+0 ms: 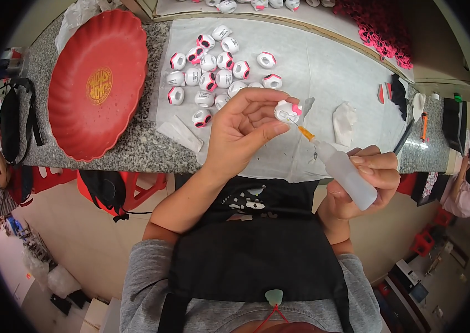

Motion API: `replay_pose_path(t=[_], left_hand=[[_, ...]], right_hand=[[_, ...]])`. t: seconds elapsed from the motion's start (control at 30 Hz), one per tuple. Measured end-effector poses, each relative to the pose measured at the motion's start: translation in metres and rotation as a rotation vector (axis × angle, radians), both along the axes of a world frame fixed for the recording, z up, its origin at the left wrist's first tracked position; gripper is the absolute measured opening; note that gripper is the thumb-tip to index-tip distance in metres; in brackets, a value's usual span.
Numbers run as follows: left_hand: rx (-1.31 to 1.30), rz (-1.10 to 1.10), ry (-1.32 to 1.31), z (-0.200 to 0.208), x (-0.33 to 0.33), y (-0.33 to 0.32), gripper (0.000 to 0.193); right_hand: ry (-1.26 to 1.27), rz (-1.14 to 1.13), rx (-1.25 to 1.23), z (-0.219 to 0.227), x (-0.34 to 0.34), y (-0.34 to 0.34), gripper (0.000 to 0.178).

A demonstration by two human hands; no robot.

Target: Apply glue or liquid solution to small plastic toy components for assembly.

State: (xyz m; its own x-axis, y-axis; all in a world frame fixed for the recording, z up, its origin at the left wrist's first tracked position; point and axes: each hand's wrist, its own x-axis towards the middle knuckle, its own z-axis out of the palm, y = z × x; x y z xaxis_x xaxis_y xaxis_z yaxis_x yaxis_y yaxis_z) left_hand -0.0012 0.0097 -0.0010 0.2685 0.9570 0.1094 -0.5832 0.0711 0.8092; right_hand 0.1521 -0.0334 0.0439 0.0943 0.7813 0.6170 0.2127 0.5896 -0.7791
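My left hand (251,127) pinches a small round white plastic piece with pink patches (287,111) between thumb and fingers, above the paper-covered worktop. In my right hand (368,175) is a translucent white squeeze bottle (346,173), tilted so its orange needle tip (306,133) points up and left. The thin needle reaches the lower side of the held piece; whether it touches cannot be made out. Several similar white round pieces (208,62), many with pink and black parts, lie in a loose group beyond my left hand.
A large red scalloped tray (96,83) rests on the speckled stone counter (160,145) at left. A crumpled white cloth or tissue (345,123) lies right of centre. Pink parts (379,28) are heaped on the shelf at far right, beside more white pieces. People sit at both sides.
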Motion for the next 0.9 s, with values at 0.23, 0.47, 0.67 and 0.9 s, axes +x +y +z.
replay_pose_path(t=[0.23,0.47,0.67,0.9], left_hand=[[-0.021,0.003,-0.018,0.0009,-0.0003,-0.0001,0.031],[-0.007,-0.009,-0.011,0.0007,-0.0006,-0.0007,0.032],[-0.005,-0.012,0.004,0.0003,0.0005,-0.0007,0.031],[-0.009,-0.004,0.038,0.0001,0.0007,-0.0016,0.031]], right_hand=[[-0.051,-0.053,0.043,-0.0010,0.0008,0.0009,0.042],[-0.047,-0.099,0.079,-0.0024,-0.0013,0.0029,0.039],[-0.034,-0.085,0.078,-0.0023,-0.0032,0.0032,0.038],[0.012,0.027,0.035,-0.0017,0.0005,-0.0003,0.048]])
